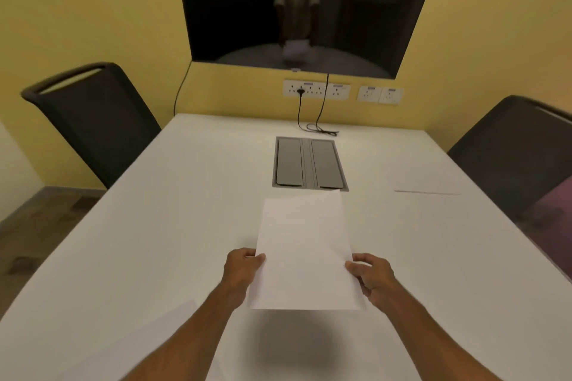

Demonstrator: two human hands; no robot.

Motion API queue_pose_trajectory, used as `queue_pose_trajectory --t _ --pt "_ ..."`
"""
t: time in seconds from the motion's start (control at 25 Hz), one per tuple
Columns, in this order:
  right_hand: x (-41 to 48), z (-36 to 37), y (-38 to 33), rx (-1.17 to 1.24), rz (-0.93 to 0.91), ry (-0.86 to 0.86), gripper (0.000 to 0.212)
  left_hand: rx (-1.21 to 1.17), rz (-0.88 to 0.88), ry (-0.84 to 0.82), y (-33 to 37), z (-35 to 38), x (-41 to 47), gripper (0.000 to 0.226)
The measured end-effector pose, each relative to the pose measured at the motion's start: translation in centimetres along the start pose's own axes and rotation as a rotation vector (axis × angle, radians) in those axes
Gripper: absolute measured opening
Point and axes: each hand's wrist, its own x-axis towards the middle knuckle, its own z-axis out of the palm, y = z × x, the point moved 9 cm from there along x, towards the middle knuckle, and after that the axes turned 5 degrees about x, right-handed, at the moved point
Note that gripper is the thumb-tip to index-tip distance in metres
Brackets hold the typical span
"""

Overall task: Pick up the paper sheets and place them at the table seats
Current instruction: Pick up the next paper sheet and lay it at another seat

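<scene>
Head view: a paper sheet (305, 249) is pinched at opposite edges by the left hand (243, 267) and right hand (373, 280), kept flat above the bench (154, 226), probably for placing at a seat.

surface: white table (185, 226) | lying on it: paper sheet (424, 178) far right; black cable (322, 130) far edge; grey hatch (309, 162) inset centre

A plain white paper sheet (305, 250) is held above the white counter (154, 226), gripped at its left and right edges, its far end tipped upward and its shadow falling below. A second sheet (425, 176) lies flat near the counter's right edge by the right-hand seat. A third sheet (148, 346) lies flat at the near left, partly blurred.
</scene>
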Motion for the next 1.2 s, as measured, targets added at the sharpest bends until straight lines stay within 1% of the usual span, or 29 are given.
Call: queue_pose_trajectory --t 0.12,0.28,0.44,0.48,0.6,0.68,0.88,1.08,1.2 --pt "-5.0 0.8 -1.5 0.002 -0.005 -0.051 0.012 -0.068 0.016 0.007 1.1 -2.9 -3.6 0.013" --pt "-11.0 2.1 -3.0 -0.034 -0.029 -0.113 0.010 -0.111 0.033 0.019 1.7 -6.7 -9.2 0.010" --pt "-17.0 3.7 -4.2 -0.101 -0.097 -0.173 0.011 -0.137 0.053 0.061 2.1 -11.1 -15.8 0.005" --pt "-18.5 4.1 -4.4 -0.118 -0.116 -0.188 0.012 -0.146 0.055 0.077 2.2 -12.3 -17.6 0.007" --pt "-23.1 5.6 -4.5 -0.141 -0.154 -0.271 0.013 -0.166 0.057 0.173 2.1 -16.3 -23.4 0.023" --pt "-26.4 7.0 -4.5 -0.149 -0.175 -0.340 0.013 -0.187 0.057 0.245 2.0 -19.0 -27.8 0.028" --pt "-35.3 12.3 -4.7 -0.141 -0.212 -0.549 0.013 -0.222 0.076 0.400 1.3 -26.5 -38.0 0.031" --pt "-44.3 19.4 -3.7 -0.189 -0.238 -0.752 0.030 -0.268 0.080 0.562 -1.1 -35.5 -46.0 0.029" --pt "-49.6 23.9 -1.8 -0.241 -0.241 -0.821 0.035 -0.298 0.071 0.670 -4.0 -41.4 -49.9 0.025"
